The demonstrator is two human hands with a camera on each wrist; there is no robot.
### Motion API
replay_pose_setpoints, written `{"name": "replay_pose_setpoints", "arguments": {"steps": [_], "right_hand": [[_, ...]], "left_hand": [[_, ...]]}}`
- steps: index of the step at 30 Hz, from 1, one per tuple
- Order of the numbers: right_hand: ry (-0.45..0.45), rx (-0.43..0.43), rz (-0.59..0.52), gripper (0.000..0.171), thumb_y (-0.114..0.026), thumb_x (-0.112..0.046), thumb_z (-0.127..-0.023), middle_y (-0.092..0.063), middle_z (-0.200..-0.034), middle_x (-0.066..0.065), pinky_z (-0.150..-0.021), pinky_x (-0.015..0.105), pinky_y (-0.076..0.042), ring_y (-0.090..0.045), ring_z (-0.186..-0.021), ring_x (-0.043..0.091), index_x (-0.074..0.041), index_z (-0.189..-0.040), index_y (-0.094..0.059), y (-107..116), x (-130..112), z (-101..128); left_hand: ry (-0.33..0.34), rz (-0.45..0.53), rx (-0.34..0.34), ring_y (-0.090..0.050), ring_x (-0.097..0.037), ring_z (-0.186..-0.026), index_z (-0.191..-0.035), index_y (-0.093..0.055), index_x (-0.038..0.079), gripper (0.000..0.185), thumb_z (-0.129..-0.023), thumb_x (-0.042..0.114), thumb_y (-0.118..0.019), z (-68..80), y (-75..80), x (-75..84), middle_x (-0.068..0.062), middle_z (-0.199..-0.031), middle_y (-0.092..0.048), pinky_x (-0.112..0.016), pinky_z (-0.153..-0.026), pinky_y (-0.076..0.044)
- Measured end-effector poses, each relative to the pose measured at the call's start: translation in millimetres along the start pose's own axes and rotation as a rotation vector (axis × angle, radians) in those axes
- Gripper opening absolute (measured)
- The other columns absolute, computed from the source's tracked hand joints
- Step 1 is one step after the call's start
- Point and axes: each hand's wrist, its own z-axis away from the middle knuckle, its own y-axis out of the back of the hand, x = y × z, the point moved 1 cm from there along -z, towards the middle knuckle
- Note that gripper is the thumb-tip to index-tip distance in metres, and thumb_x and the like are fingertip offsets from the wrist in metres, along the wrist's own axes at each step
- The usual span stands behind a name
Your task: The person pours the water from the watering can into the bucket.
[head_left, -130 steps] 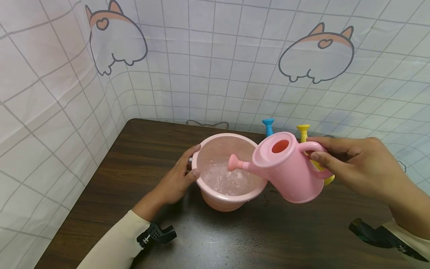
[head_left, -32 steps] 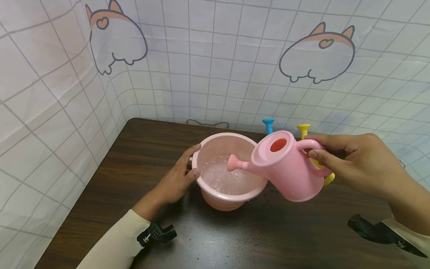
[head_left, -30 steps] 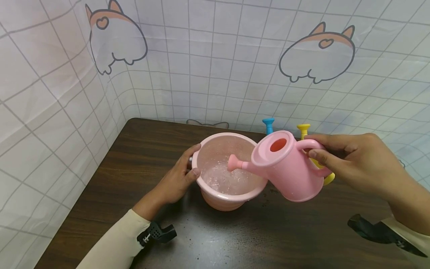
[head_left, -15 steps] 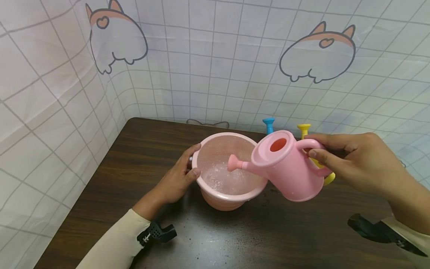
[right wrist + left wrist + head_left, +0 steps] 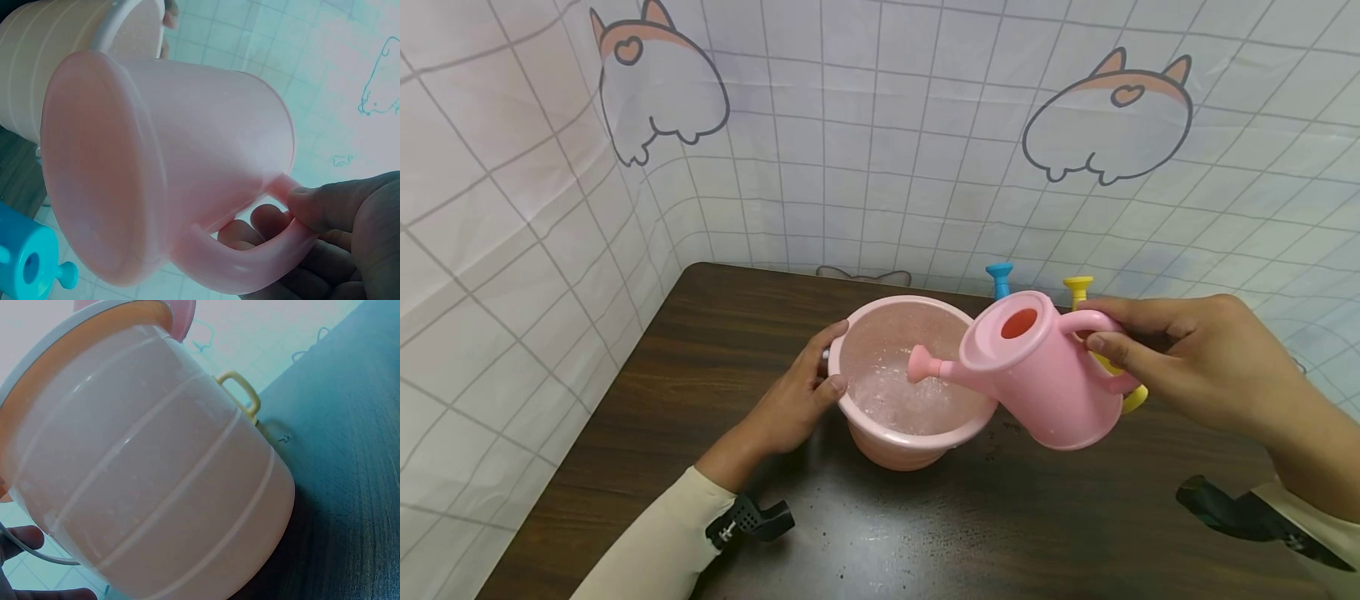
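My right hand (image 5: 1210, 358) grips the handle of a pink watering can (image 5: 1052, 375), its fingers curled round the loop in the right wrist view. The can is tilted left, and its sprinkler head (image 5: 921, 364) hangs over the mouth of a pink bucket (image 5: 898, 450). Water (image 5: 910, 400) inside the bucket is rippled and splashing. My left hand (image 5: 793, 400) holds the bucket's left rim, thumb on the near side and fingers farther back. In the left wrist view the bucket's ribbed wall fills most of the frame, with a thin wire handle (image 5: 44, 555) by the fingers.
Behind the can stand a blue watering can (image 5: 25, 256) and a yellow watering can (image 5: 1135, 398), mostly hidden in the head view. The dark wooden table (image 5: 752, 317) has wet drops in front of the bucket. A white grid-patterned curtain (image 5: 880, 150) surrounds its back and left.
The pink watering can and right hand have shifted very slightly from the earliest frame. Ripples in the bucket's water keep changing, while the left hand and bucket stay put.
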Motion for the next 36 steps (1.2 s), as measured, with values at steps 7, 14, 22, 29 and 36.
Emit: {"name": "replay_pose_setpoints", "arguments": {"steps": [7, 14, 22, 29, 36], "right_hand": [[-0.046, -0.007, 0.010, 0.040, -0.084, -0.009, -0.086, -0.077, -0.088, -0.009, -0.051, 0.018, -0.044, -0.066, -0.057, 0.004, -0.019, -0.124, -0.077, 0.6, -2.1, -0.3], [-0.061, -0.005, 0.011, 0.040, -0.084, -0.010, -0.086, -0.076, -0.085, -0.013, -0.053, 0.018, -0.044, -0.066, -0.057, 0.004, -0.021, -0.124, -0.077, 0.6, -2.5, -0.8], [-0.074, -0.013, 0.028, 0.038, -0.084, -0.013, -0.087, -0.076, -0.086, -0.015, -0.054, 0.018, -0.043, -0.066, -0.062, 0.007, -0.024, -0.122, -0.078, 0.4, -2.3, -2.4], [-0.008, 0.005, 0.078, 0.036, -0.084, -0.010, -0.086, -0.076, -0.085, -0.010, -0.052, 0.017, -0.039, -0.058, -0.061, 0.002, -0.017, -0.121, -0.078, 0.4, -0.2, -4.3], [0.014, 0.017, 0.092, 0.038, -0.084, -0.009, -0.085, -0.078, -0.096, 0.000, -0.051, 0.017, -0.037, -0.052, -0.061, 0.003, -0.013, -0.122, -0.077, 1.4, -1.0, -6.5]], "left_hand": [[0.005, 0.004, -0.001, -0.062, -0.025, -0.115, -0.162, -0.016, 0.039, 0.075, -0.099, 0.074, -0.036, 0.6, -0.2, -0.6, -0.016, -0.144, -0.043, -0.050, -0.089, -0.051], [-0.013, 0.008, 0.005, -0.063, -0.025, -0.114, -0.162, -0.017, 0.036, 0.076, -0.100, 0.074, -0.036, 0.1, -0.4, -1.3, -0.017, -0.141, -0.046, -0.050, -0.089, -0.051], [-0.014, 0.010, 0.002, -0.062, -0.026, -0.115, -0.162, -0.017, 0.035, 0.077, -0.099, 0.075, -0.035, -0.4, -0.2, -2.0, -0.017, -0.142, -0.044, -0.050, -0.089, -0.051], [0.001, 0.004, -0.005, -0.062, -0.026, -0.115, -0.162, -0.016, 0.038, 0.077, -0.098, 0.077, -0.034, 0.0, 0.1, -0.8, -0.016, -0.144, -0.043, -0.050, -0.089, -0.051], [-0.003, -0.002, 0.003, -0.062, -0.027, -0.116, -0.162, -0.016, 0.038, 0.078, -0.098, 0.077, -0.035, -0.6, 0.7, -1.0, -0.017, -0.147, -0.041, -0.050, -0.089, -0.051]]}}
